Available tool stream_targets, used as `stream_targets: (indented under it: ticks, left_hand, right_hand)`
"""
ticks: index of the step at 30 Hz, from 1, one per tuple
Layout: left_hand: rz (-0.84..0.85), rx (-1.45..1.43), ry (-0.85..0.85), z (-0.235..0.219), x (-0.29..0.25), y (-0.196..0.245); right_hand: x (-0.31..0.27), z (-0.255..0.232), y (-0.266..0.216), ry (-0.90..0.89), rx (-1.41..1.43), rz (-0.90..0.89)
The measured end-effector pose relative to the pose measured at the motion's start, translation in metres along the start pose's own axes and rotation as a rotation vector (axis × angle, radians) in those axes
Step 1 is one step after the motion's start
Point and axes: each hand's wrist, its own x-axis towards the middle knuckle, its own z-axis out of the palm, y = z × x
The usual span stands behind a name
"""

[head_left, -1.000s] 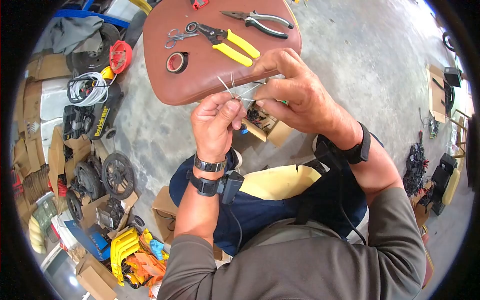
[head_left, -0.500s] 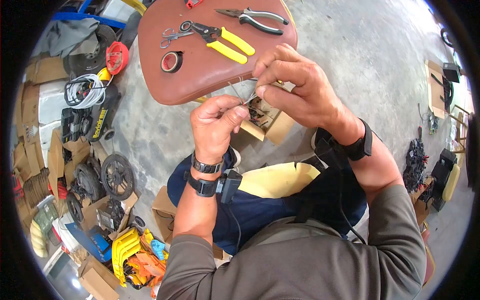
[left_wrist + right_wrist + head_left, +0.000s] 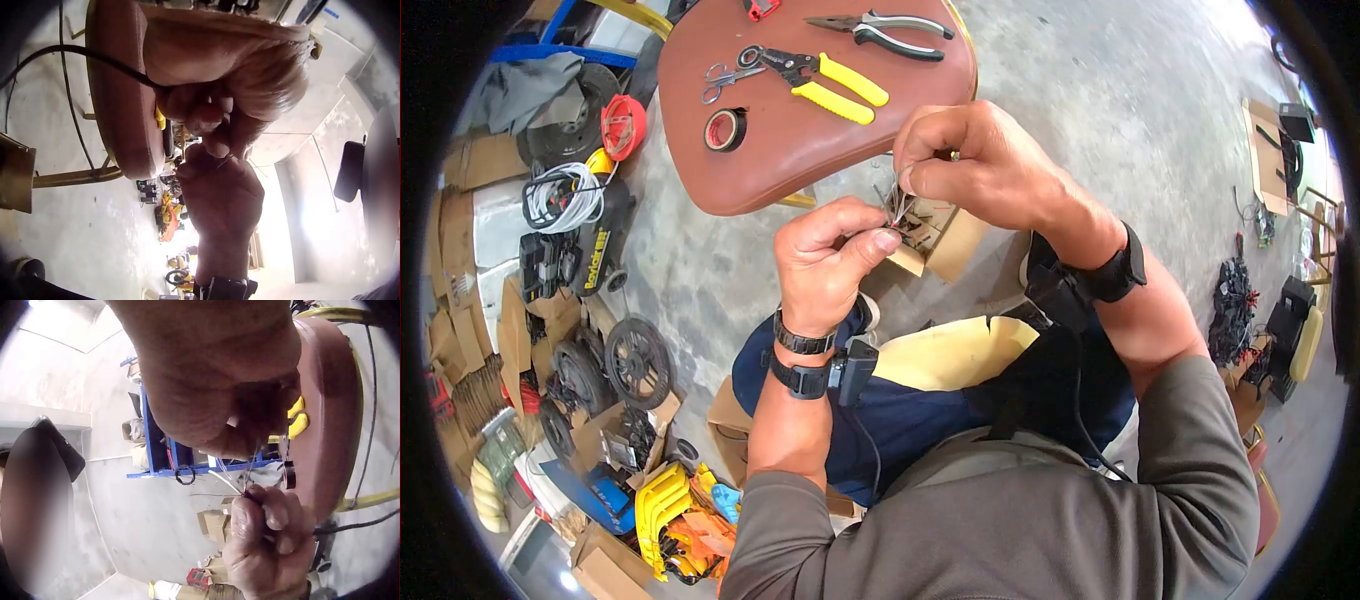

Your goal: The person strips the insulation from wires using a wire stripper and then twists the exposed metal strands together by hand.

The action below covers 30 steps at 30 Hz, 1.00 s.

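Note:
My left hand pinches the end of a black cable between thumb and forefinger. Several thin wires fan out of that end, among them a thicker white wire that points off to the side in the right wrist view. Just above and to the right, my right hand pinches some of the wires between thumb and curled forefinger. Both hands are in front of the stool's near edge. In the left wrist view the fingers largely hide the wires.
On the brown padded stool lie yellow-handled wire strippers, pliers, small scissors and a roll of black tape. An open cardboard box stands on the floor below the hands. Wheels and cartons crowd the left side.
Both hands have come lower, nearer the body and away from the stool. The right hand has closed in on the wires, which were spread wide between the hands and now stand bunched.

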Motion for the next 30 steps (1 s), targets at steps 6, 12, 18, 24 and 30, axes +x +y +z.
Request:
stream_targets:
  ticks: [6,12,18,24,30]
  left_hand:
    - [0.016,-0.167,0.026,-0.001,0.000,-0.009]
    - [-0.065,-0.451,0.092,-0.019,0.003,-0.008]
    - [-0.164,-0.651,0.005,-0.020,0.005,-0.010]
    - [-0.164,-0.754,0.012,-0.009,0.006,-0.010]
    - [-0.137,-0.723,-0.081,-0.015,0.006,-0.021]
  right_hand:
    - [0.004,-0.007,0.010,-0.108,0.158,0.191]
    - [0.006,-0.005,0.007,-0.009,0.372,-0.046]
    - [0.008,0.011,0.001,0.051,0.016,-0.441]
    - [0.013,0.021,0.003,0.105,-0.129,-0.639]
    - [0.011,0.019,0.000,0.123,-0.214,-0.622]
